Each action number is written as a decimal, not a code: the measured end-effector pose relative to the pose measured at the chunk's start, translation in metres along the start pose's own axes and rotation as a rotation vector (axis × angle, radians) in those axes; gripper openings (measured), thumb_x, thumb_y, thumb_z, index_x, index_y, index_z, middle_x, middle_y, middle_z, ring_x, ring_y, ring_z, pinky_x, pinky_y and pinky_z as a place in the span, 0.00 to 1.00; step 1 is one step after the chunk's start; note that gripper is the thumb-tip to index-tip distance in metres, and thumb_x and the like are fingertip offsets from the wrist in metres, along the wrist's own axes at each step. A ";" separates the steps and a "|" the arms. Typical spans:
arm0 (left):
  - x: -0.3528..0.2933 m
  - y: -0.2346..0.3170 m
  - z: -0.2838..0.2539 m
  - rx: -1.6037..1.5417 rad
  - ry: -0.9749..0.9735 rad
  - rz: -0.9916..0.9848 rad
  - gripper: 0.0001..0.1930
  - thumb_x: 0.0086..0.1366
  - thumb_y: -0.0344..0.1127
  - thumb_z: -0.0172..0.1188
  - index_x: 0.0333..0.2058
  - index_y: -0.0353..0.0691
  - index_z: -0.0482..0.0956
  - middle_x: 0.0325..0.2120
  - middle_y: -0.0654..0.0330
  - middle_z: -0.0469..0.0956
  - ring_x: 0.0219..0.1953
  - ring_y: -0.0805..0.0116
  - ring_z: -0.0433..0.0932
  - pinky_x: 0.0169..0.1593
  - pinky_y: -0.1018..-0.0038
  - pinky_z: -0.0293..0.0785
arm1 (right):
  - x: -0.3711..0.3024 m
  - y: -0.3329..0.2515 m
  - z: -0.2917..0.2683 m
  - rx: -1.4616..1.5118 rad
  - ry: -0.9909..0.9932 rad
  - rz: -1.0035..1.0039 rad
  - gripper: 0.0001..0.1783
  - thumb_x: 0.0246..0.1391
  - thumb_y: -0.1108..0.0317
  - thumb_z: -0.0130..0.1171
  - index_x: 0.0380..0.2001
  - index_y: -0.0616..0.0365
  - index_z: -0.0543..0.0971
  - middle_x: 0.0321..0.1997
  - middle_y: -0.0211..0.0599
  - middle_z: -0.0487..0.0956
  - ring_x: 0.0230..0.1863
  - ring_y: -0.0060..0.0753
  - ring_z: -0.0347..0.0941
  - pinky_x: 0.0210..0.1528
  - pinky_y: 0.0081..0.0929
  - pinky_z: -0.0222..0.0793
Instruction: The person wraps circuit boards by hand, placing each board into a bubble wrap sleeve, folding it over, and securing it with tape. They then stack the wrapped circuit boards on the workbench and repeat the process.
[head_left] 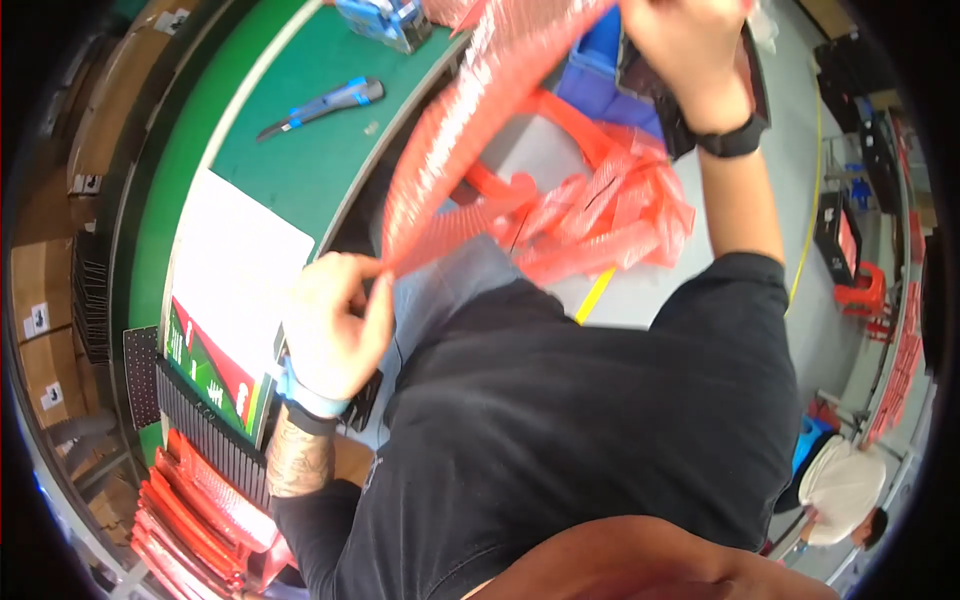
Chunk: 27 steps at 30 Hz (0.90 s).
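Note:
A long strip of red, translucent, ribbed plastic film (440, 150) stretches between my two hands. My left hand (335, 320) pinches its lower, gathered end between thumb and fingers beside the green workbench (290, 170). At the top edge of the view, my right hand (690, 50) is closed at the film's upper end; its fingertips are partly cut off. A loose tangle of the same red film (620, 210) hangs below and between my arms. On the bench lies a blue and black utility knife (325, 108).
A white sheet with a printed edge (240, 260) lies on the bench. A blue tool (385, 20) sits at its far end. Folded red packing pieces (200, 515) stand lower left, cardboard boxes (45, 290) beyond. A red stool (865, 290) and another person (840, 490) are at right.

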<state>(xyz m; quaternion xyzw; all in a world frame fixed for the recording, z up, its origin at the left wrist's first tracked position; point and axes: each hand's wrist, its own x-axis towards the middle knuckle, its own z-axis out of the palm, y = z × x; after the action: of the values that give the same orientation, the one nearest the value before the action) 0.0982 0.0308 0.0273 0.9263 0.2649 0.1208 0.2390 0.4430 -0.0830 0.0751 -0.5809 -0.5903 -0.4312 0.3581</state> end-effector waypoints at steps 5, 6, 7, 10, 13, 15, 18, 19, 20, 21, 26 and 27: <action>-0.001 -0.012 0.016 -0.153 -0.037 0.310 0.06 0.53 0.26 0.68 0.26 0.39 0.77 0.43 0.49 0.76 0.46 0.56 0.77 0.49 0.65 0.71 | -0.042 0.009 0.032 -0.048 -0.038 0.113 0.17 0.51 0.77 0.66 0.46 0.63 0.82 0.44 0.34 0.80 0.43 0.26 0.78 0.42 0.26 0.76; 0.001 -0.017 0.023 -0.267 -0.116 0.339 0.07 0.53 0.27 0.68 0.25 0.40 0.77 0.48 0.48 0.74 0.52 0.55 0.75 0.54 0.62 0.69 | -0.050 0.002 0.035 0.065 -0.036 0.209 0.16 0.52 0.77 0.66 0.45 0.63 0.82 0.44 0.35 0.80 0.44 0.27 0.78 0.42 0.26 0.76; 0.001 -0.023 0.028 -0.376 -0.195 0.362 0.08 0.52 0.28 0.69 0.24 0.40 0.76 0.53 0.48 0.72 0.57 0.54 0.73 0.60 0.59 0.67 | -0.056 -0.007 0.040 0.187 -0.036 0.309 0.14 0.52 0.76 0.66 0.44 0.63 0.82 0.45 0.35 0.80 0.45 0.27 0.78 0.42 0.25 0.76; 0.015 -0.052 0.063 -0.771 -0.297 0.313 0.08 0.53 0.28 0.69 0.26 0.40 0.76 0.56 0.48 0.70 0.59 0.53 0.73 0.63 0.58 0.64 | -0.067 -0.025 0.057 0.393 -0.061 0.503 0.13 0.53 0.75 0.66 0.43 0.63 0.82 0.47 0.36 0.80 0.46 0.29 0.77 0.43 0.23 0.76; 0.029 -0.054 0.091 -1.583 -0.465 -0.190 0.11 0.56 0.27 0.70 0.36 0.36 0.78 0.61 0.50 0.67 0.56 0.59 0.75 0.63 0.63 0.66 | -0.079 -0.037 0.075 0.552 -0.115 0.726 0.13 0.52 0.74 0.67 0.43 0.63 0.82 0.49 0.36 0.79 0.48 0.30 0.77 0.43 0.22 0.76; 0.039 -0.063 0.109 -1.527 -0.517 -0.218 0.12 0.58 0.27 0.70 0.39 0.36 0.78 0.58 0.50 0.70 0.53 0.63 0.77 0.59 0.67 0.69 | -0.077 -0.030 0.089 0.597 -0.220 0.516 0.17 0.51 0.72 0.69 0.46 0.63 0.81 0.52 0.37 0.78 0.48 0.31 0.77 0.47 0.25 0.76; 0.018 -0.067 0.110 -1.304 -0.531 -0.137 0.14 0.60 0.26 0.69 0.44 0.35 0.79 0.52 0.52 0.76 0.48 0.69 0.79 0.54 0.72 0.72 | -0.017 -0.076 0.091 0.717 -0.091 0.770 0.08 0.42 0.80 0.60 0.30 0.62 0.78 0.31 0.40 0.75 0.33 0.39 0.75 0.35 0.28 0.72; 0.027 -0.060 0.100 -1.141 -0.528 0.009 0.16 0.60 0.26 0.70 0.47 0.35 0.79 0.50 0.53 0.78 0.47 0.69 0.80 0.53 0.73 0.73 | -0.001 -0.070 0.082 0.702 -0.025 0.853 0.06 0.39 0.82 0.57 0.24 0.62 0.77 0.24 0.41 0.74 0.29 0.42 0.74 0.31 0.29 0.71; 0.029 -0.050 0.086 -0.944 -0.485 0.136 0.18 0.59 0.26 0.70 0.49 0.35 0.79 0.47 0.54 0.80 0.46 0.70 0.80 0.52 0.74 0.74 | 0.004 -0.049 0.081 0.416 -0.100 0.418 0.04 0.40 0.79 0.58 0.25 0.63 0.78 0.25 0.44 0.75 0.31 0.45 0.76 0.32 0.32 0.73; 0.027 -0.049 0.080 -0.941 -0.514 0.133 0.18 0.59 0.26 0.70 0.49 0.35 0.79 0.47 0.54 0.80 0.46 0.70 0.80 0.52 0.74 0.74 | 0.010 -0.042 0.077 0.256 -0.170 0.216 0.04 0.41 0.77 0.58 0.25 0.63 0.79 0.25 0.45 0.76 0.32 0.47 0.77 0.33 0.33 0.74; 0.005 -0.032 0.042 -0.909 -0.550 0.013 0.22 0.59 0.24 0.69 0.52 0.31 0.76 0.43 0.55 0.82 0.48 0.69 0.80 0.55 0.73 0.73 | 0.084 -0.078 0.058 -0.068 -0.925 0.135 0.10 0.43 0.70 0.60 0.29 0.65 0.81 0.28 0.48 0.80 0.42 0.50 0.80 0.44 0.41 0.76; 0.003 -0.025 0.038 -1.052 -0.533 -0.053 0.24 0.58 0.24 0.69 0.54 0.30 0.75 0.45 0.54 0.82 0.49 0.68 0.79 0.55 0.72 0.73 | 0.083 -0.082 0.064 -0.053 -1.044 0.118 0.10 0.44 0.71 0.59 0.30 0.66 0.81 0.30 0.48 0.80 0.43 0.50 0.80 0.46 0.41 0.76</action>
<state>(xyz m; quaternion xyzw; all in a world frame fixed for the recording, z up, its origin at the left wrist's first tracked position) 0.1028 0.0367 -0.0172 0.6747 0.1232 -0.0071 0.7277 0.3606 0.0115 0.1205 -0.7595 -0.6453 -0.0783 0.0249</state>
